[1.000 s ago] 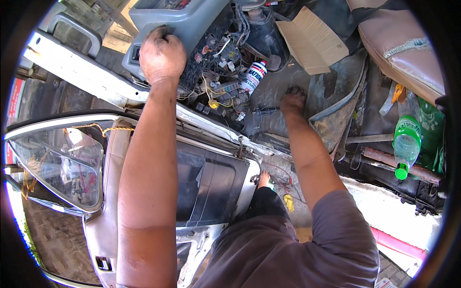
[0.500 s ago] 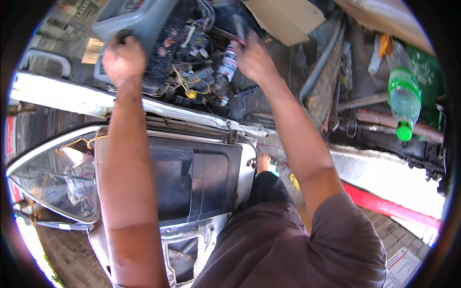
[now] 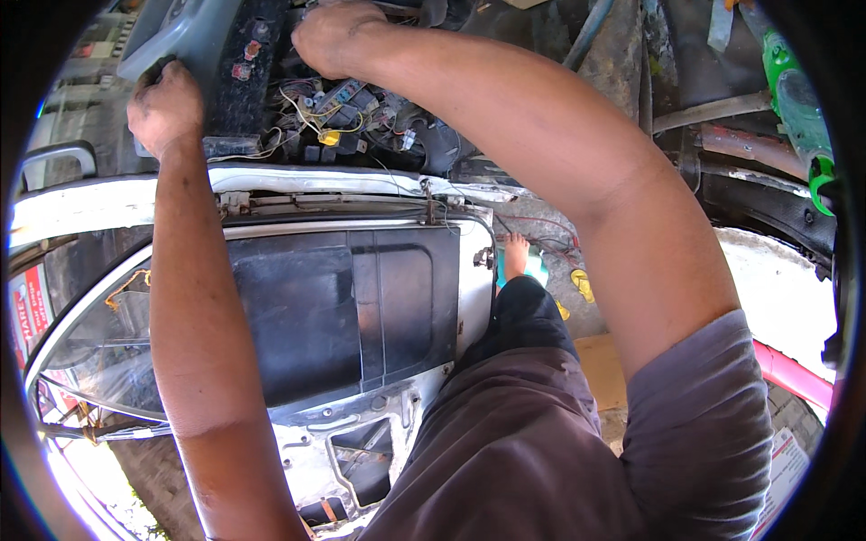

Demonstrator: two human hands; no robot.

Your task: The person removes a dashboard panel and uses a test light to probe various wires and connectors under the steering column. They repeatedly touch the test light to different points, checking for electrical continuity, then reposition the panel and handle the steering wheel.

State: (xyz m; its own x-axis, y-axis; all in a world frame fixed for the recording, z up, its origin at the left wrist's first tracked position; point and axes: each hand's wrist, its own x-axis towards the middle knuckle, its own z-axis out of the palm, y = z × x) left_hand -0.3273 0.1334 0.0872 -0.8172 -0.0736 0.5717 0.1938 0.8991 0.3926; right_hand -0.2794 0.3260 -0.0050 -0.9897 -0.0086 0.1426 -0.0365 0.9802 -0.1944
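My left hand (image 3: 168, 110) is closed on the edge of a grey plastic trim panel (image 3: 185, 41), a dark patch showing at its fingers. At the top of the view my right hand (image 3: 336, 41) is curled, its fingers turned away, above the exposed wiring; what it holds, if anything, is hidden. Below it lies a tangle of wires and connectors (image 3: 347, 108), one block of them yellow (image 3: 330, 138). Between the two hands runs a black panel (image 3: 248, 68) with reddish spots. My right forearm covers part of the wiring bay.
An open vehicle door (image 3: 361, 307) with dark trim stands in front of me, beyond it a white sill (image 3: 108, 194). At right lie a green-capped plastic bottle (image 3: 801, 113) and metal bars (image 3: 713, 113). Yellow objects (image 3: 582, 286) lie on the ground by my foot (image 3: 515, 257).
My right hand has moved left toward the grey panel, its forearm now crossing over the wiring. The spray can seen beside it no longer shows. My left hand stays on the panel; the view has shifted.
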